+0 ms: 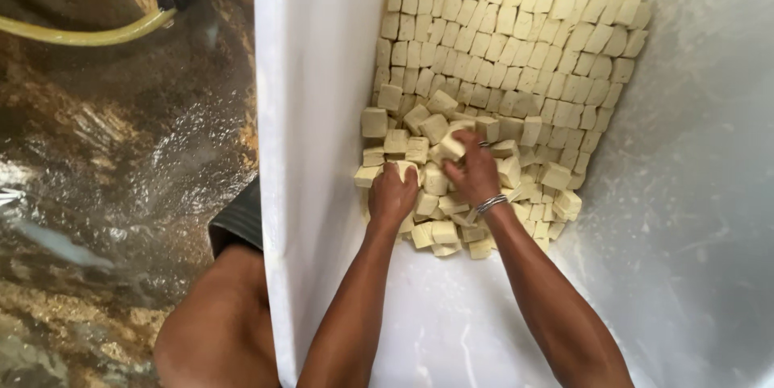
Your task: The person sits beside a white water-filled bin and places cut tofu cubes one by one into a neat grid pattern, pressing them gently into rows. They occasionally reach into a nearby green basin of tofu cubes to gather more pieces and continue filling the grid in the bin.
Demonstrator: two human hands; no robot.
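Reaching into a large white container [322, 114], two bare hands work among pale yellow blocks at centre frame.

Left hand [393, 194]: curled shut around one pale block [405, 168], of which only the top edge shows above the knuckles; positioned just below and left of frame centre, close to the container's left wall.

Right hand [476, 174]: fingers closed on another block [451, 146], pinched at its upper left; a metal bangle [490, 205] sits on the wrist. The two hands lie near each other but apart.

Loose blocks [439, 231]: a jumbled heap under and around both hands, centre to lower centre of the frame, tilted at mixed angles.

Stacked blocks [516, 41]: neat tight rows filling the upper centre to upper right, touching side by side against the far wall.

Outside the container, left half of frame: wet brownish floor [121, 154]; a yellow-green hose [89, 33] with a black fitting runs across the upper left; a bare knee [214, 331] at the lower left.
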